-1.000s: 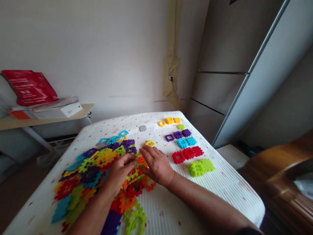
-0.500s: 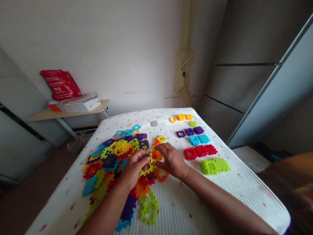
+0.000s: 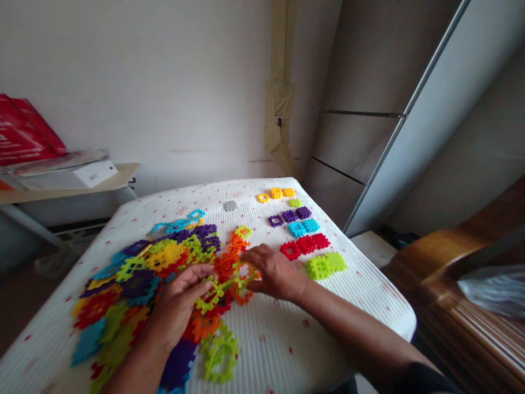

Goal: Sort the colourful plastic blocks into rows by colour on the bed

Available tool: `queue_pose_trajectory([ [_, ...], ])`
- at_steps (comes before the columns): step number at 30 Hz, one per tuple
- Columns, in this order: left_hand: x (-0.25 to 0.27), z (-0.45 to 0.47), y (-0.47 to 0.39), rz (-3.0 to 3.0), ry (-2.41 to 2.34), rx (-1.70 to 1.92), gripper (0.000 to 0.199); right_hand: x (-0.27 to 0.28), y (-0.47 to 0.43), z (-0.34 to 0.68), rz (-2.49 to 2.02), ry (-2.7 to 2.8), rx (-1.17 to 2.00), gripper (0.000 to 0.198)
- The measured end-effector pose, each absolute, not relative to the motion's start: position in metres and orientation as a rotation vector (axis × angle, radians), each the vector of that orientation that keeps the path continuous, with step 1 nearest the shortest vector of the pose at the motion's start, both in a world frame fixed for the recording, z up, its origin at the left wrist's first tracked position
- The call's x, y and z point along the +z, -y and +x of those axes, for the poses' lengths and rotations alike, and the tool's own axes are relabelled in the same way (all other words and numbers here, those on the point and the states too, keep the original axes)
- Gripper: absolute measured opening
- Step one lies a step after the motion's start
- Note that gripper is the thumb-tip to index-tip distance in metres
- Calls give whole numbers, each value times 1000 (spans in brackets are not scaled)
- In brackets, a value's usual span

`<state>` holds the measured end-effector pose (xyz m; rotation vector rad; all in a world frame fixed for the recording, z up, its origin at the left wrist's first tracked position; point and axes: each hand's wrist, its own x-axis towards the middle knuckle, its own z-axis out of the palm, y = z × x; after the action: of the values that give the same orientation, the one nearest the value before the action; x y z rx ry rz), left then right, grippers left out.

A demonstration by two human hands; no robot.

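Observation:
My left hand (image 3: pixel 174 306) pinches a lime-green square frame piece (image 3: pixel 216 287) with notched edges, thumb on top. Over to the right, my right hand (image 3: pixel 279 273) has its thumb and fingers around another lime-green frame piece (image 3: pixel 238 281). The two pieces meet or overlap between my hands; whether they are joined I cannot tell. Orange notched pieces (image 3: pixel 227 261) lie just beyond and under them. A mixed pile of interlocking plastic pieces (image 3: pixel 166 258) spreads around and beneath my left hand.
Sorted rows of lime (image 3: pixel 327 266), red (image 3: pixel 307 245), blue (image 3: pixel 303 227), purple (image 3: pixel 290 216) and yellow (image 3: pixel 276 192) pieces lie at the right of the cloth-covered table (image 3: pixel 279 339). One grey piece (image 3: pixel 230 206) lies near the back. A wooden chair (image 3: pixel 443 257) stands at right.
The view has turned right, so the table appears further left. My hands have drawn slightly apart, and the lime-green frames between them now show more fully.

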<state>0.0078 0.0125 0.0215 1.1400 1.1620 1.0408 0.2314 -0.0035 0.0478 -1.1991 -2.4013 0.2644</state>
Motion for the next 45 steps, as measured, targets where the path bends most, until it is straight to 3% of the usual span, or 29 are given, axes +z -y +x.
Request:
queue_pose_trajectory([
  [17,12,10,-2,1212,-1146,996,25,41,35,302,-1687,2736,44,38],
  [36,24,36,7,1167,-1159,1015,29,46,32,297,-1677,2787,-55,28],
  [45,29,37,11,1419,-1239,999,19,58,37,300,-1653,2748,-49,27],
])
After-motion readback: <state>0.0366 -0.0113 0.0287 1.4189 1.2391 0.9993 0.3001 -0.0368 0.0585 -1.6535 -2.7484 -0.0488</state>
